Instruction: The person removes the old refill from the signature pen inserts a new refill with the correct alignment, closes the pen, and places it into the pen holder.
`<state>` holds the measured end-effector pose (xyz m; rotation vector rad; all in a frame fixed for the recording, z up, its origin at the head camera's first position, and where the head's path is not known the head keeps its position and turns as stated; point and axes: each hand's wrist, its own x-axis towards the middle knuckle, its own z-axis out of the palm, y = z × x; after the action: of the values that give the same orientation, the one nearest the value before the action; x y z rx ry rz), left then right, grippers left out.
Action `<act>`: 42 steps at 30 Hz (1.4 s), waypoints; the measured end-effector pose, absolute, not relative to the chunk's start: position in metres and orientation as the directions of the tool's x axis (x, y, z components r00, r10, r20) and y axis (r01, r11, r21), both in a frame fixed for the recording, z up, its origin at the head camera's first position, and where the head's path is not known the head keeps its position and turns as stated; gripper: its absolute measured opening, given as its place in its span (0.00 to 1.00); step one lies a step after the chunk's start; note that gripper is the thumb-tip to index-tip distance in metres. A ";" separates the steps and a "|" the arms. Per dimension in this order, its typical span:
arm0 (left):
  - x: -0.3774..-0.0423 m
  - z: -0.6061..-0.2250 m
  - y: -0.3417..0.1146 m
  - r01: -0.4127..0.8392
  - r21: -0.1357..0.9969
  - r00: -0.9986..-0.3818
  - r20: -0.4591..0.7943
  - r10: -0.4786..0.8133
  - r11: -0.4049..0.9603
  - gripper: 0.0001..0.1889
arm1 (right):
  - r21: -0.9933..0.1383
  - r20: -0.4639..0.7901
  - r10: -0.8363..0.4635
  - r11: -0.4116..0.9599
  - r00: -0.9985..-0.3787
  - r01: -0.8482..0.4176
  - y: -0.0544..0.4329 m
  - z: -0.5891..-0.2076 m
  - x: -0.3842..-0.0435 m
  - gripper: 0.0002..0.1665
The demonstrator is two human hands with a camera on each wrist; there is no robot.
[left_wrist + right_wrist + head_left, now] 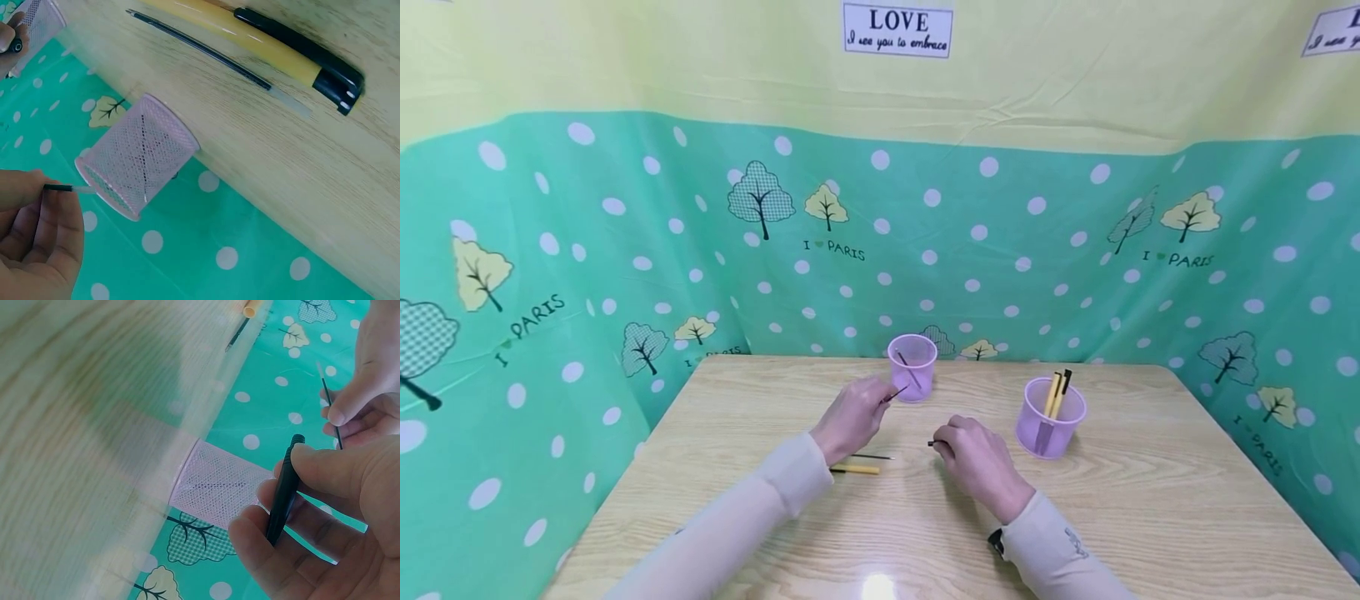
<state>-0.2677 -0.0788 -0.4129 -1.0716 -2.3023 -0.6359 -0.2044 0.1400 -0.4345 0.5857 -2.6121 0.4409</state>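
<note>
My left hand [853, 414] pinches a thin dark pen refill [59, 187] between thumb and fingers. The refill's pale end points toward the taller purple mesh cup [927, 379], just in front of it in the head view. Inside that cup leans another dark refill. My right hand [976, 467], lower and to the right, holds a short black tapered pen piece [284, 494] between thumb and fingertips. On the table near the left wrist lie a yellow pen barrel with a black clip [250, 37] and a dark refill [200, 47], side by side.
A wider purple cup [1067, 437] to the right of my right hand holds yellow pens with black clips. Behind the wooden table [1150, 500] hangs a green dotted cloth [925, 283], which also covers both sides.
</note>
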 end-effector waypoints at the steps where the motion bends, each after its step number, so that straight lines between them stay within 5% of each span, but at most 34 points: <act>1: -0.267 -0.413 -0.079 0.795 0.189 -0.553 0.619 0.558 0.577 0.12 | -0.211 0.465 -0.328 0.861 -0.822 -0.463 0.140 -0.435 -0.204 0.03; 27: -0.251 -0.426 -0.086 0.790 0.121 -0.576 0.481 0.661 0.601 0.08 | -0.211 0.482 -0.327 0.857 -0.813 -0.469 0.140 -0.437 -0.205 0.03; 42: -0.244 -0.433 -0.083 0.810 0.061 -0.538 0.474 0.697 0.583 0.07 | -0.205 0.479 -0.327 0.861 -0.815 -0.466 0.139 -0.436 -0.204 0.03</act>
<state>-0.2440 -0.0828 -0.4328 -1.2135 -2.4146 -0.3847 -0.2044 0.1389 -0.4360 0.5834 -2.5985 0.4382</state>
